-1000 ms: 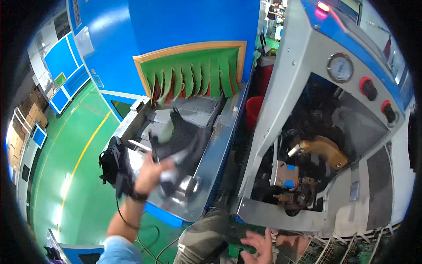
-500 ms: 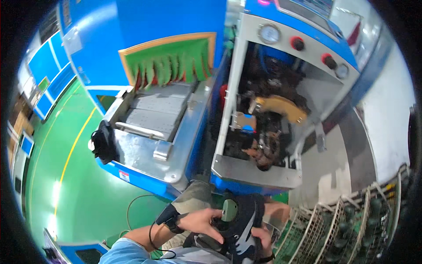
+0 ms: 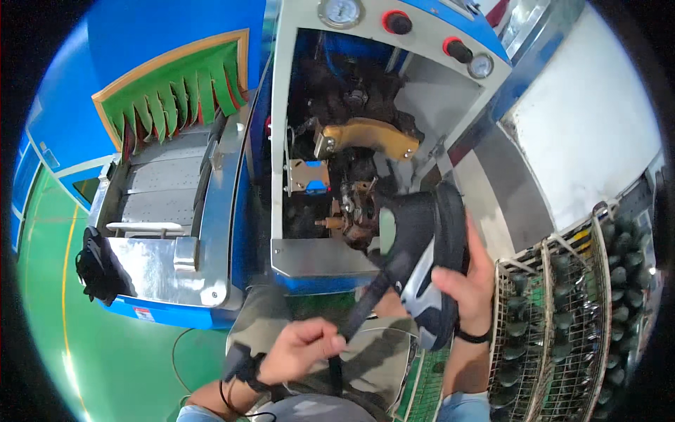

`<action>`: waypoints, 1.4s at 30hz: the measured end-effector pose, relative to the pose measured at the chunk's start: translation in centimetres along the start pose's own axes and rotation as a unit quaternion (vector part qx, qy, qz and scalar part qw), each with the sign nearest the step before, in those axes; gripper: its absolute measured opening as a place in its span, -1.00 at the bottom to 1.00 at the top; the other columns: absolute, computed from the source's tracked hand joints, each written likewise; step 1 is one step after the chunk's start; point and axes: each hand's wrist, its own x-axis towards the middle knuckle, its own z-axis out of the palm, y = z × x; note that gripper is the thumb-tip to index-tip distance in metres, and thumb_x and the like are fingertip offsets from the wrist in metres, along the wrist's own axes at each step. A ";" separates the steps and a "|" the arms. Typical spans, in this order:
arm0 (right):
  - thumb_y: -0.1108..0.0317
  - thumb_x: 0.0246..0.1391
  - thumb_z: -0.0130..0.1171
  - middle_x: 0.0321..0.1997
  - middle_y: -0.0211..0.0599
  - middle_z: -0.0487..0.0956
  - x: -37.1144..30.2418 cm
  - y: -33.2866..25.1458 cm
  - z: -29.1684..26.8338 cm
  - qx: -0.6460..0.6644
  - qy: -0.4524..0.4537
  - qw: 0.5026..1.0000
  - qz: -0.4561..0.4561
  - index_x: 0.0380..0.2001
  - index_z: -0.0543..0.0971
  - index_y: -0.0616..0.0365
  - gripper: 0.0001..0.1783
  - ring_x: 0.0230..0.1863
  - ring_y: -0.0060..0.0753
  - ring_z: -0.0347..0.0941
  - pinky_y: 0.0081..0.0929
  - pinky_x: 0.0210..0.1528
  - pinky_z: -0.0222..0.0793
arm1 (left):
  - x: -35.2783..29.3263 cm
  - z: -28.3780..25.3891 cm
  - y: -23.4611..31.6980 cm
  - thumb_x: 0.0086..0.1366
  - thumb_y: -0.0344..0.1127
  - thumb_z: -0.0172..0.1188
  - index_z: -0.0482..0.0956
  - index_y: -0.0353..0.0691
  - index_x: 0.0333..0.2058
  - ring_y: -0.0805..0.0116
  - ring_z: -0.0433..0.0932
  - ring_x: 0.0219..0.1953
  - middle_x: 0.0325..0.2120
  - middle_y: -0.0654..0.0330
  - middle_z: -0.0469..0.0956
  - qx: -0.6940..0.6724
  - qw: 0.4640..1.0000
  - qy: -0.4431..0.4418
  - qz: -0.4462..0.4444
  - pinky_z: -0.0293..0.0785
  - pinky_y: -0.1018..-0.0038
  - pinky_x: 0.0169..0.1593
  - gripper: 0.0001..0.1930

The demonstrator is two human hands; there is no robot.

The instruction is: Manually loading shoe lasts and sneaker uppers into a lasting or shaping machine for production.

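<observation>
A black shoe [image 3: 418, 211] with a pale grey stripe on its side is held up in front of me, its sole turned toward the right. The green end of a shoe last [image 3: 387, 231] shows in its opening. My right hand [image 3: 470, 285] grips the shoe from the right, thumb on its side. My left hand [image 3: 302, 350] pinches the end of a black strap [image 3: 367, 304], which runs taut up to the shoe. What the strap is fixed to at the shoe cannot be made out.
Ahead stands a machine [image 3: 323, 257] with an open cavity, a tan curved pad [image 3: 369, 137] and dark metal parts. To its left lies a conveyor [image 3: 162, 193] under a green strip curtain [image 3: 176, 98]; a black item [image 3: 98, 264] rests on its corner. Right: a wire rack [image 3: 545, 323] of dark green forms.
The shoe has been lifted up and to the right. My left hand has left the shoe's opening and now draws the strap toward me. The view has swung right, nearer the machine.
</observation>
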 end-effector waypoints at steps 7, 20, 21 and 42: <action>0.48 -0.15 0.38 0.04 -0.21 0.64 9.9 -3.5 3.6 -0.276 -0.027 0.960 0.048 0.36 0.36 0.07 -0.10 -0.15 -0.55 0.52 -0.56 -0.03 0.44 | 8.7 -1.6 1.1 0.36 -0.32 0.24 0.56 -0.21 -0.39 0.64 0.31 -0.53 -0.56 0.44 0.43 -0.155 0.984 0.054 0.066 0.20 0.61 -0.44 -0.85; 0.13 -0.10 0.24 -0.09 0.31 0.59 17.9 0.5 5.5 -0.503 -0.105 0.857 0.046 0.30 0.35 0.23 -0.15 0.00 0.17 0.57 -0.26 0.07 0.41 | 13.7 -4.3 0.4 0.44 -0.17 0.16 0.59 -0.19 -0.24 0.67 0.27 -0.51 -0.56 0.47 0.38 -0.271 0.961 0.046 0.044 0.14 0.65 -0.45 -0.79; 0.13 -0.10 0.24 -0.09 0.30 0.60 17.4 0.7 6.2 -0.502 -0.098 0.858 0.044 0.30 0.35 0.24 -0.15 -0.01 0.16 0.57 -0.26 0.07 0.41 | 13.3 -4.4 0.2 0.44 -0.17 0.16 0.59 -0.19 -0.24 0.67 0.27 -0.51 -0.56 0.47 0.38 -0.280 0.956 0.072 0.050 0.14 0.65 -0.45 -0.79; 0.25 0.03 0.33 0.23 0.33 0.35 -3.3 0.7 3.5 -0.510 0.123 0.829 -0.192 0.39 0.25 0.21 -0.13 0.21 0.35 0.34 -0.02 0.21 0.29 | 3.8 1.5 1.2 0.45 -0.03 0.12 0.43 -0.20 0.14 0.51 0.53 -0.23 -0.24 0.24 0.59 0.006 0.996 -0.069 0.055 0.48 0.48 -0.18 -0.56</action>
